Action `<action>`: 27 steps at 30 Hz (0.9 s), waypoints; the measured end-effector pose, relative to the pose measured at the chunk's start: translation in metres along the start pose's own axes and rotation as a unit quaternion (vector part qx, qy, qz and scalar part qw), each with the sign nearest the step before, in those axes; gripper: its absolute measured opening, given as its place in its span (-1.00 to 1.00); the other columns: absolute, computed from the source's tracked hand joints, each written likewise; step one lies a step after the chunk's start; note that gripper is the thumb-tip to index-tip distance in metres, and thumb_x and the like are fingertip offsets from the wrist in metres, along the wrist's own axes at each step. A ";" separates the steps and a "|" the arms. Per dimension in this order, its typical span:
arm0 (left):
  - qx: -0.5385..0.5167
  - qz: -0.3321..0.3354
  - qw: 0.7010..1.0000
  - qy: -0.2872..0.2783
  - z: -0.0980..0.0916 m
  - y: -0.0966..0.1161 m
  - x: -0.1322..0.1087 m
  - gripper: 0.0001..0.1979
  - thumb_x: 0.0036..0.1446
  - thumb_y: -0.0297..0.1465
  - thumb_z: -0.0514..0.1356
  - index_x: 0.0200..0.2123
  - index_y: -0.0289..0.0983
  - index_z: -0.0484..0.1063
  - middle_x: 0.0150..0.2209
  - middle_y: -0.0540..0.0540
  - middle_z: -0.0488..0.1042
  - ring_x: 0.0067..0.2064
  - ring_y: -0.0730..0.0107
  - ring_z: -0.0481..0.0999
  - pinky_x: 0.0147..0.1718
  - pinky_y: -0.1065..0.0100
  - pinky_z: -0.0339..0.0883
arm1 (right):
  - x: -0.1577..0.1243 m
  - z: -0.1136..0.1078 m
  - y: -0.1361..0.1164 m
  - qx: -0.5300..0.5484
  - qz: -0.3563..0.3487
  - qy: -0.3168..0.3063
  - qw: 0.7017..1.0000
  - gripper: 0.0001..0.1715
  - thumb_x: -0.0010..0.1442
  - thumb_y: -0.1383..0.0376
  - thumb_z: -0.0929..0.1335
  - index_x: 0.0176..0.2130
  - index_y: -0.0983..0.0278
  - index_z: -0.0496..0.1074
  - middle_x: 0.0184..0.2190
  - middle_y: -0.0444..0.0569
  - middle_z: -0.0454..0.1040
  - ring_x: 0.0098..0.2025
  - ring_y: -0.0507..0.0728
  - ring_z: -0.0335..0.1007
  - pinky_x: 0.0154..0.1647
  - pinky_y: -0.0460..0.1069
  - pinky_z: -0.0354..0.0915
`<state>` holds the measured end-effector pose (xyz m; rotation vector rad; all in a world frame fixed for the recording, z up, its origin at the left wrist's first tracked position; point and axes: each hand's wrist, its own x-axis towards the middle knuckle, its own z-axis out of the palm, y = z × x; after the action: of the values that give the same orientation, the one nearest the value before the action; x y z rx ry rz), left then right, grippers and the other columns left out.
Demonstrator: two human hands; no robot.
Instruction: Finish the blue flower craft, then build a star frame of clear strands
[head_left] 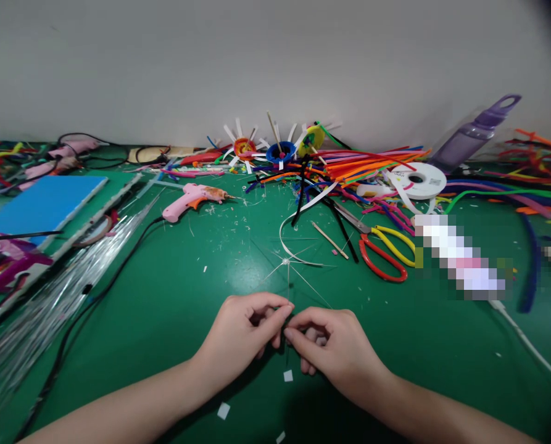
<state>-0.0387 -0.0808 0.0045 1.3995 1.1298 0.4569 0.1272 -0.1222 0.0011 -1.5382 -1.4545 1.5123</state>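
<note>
In the middle of the table is a star-like piece point(285, 262) with thin, clear spokes spreading from a small whitish hub. A thin stem point(289, 293) runs from the hub down towards me. My left hand point(261, 320) is closed, thumb and forefinger pinching at this stem. Just below and to the right, my right hand point(328, 339) is closed in a pinch by the same stem; what lies between its fingertips is too fine to make out. A narrow white strip point(284, 237) curls behind the star, from the ribbon spool point(418, 180) side.
A pink glue gun point(182, 202) and clear strips point(85, 290) lie left. Scissors point(386, 253) with red and yellow handles, a wooden stick point(329, 239), pipe cleaners point(363, 166) and a purple bottle point(469, 142) are right. White paper bits point(224, 411) lie nearest me.
</note>
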 end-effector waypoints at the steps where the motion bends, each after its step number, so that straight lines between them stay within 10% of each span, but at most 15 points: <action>1: -0.003 -0.002 1.000 -0.001 0.000 0.000 0.000 -0.76 0.13 -0.21 0.14 -0.32 -0.23 0.49 -0.67 0.09 0.35 -0.70 0.60 0.21 -0.71 0.53 0.07 | 0.000 0.000 0.000 -0.001 0.000 0.000 1.000 -0.81 0.12 0.22 0.33 -0.38 0.26 0.51 -0.70 -0.17 0.42 -0.65 -0.01 0.38 -0.58 -0.16 0.28; 27: 0.033 -0.007 0.999 -0.020 -0.001 0.001 0.000 -0.75 0.16 -0.21 0.13 -0.36 -0.25 0.50 -0.65 0.08 0.36 -0.67 0.61 0.23 -0.67 0.53 0.09 | 0.001 -0.001 -0.001 -0.030 -0.025 -0.003 0.999 -0.79 0.13 0.25 0.32 -0.40 0.27 0.53 -0.69 -0.16 0.41 -0.65 -0.02 0.38 -0.57 -0.16 0.27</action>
<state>-0.0394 -0.0804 0.0059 1.4513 1.1302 0.3818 0.1281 -0.1207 0.0017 -1.5204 -1.5428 1.4583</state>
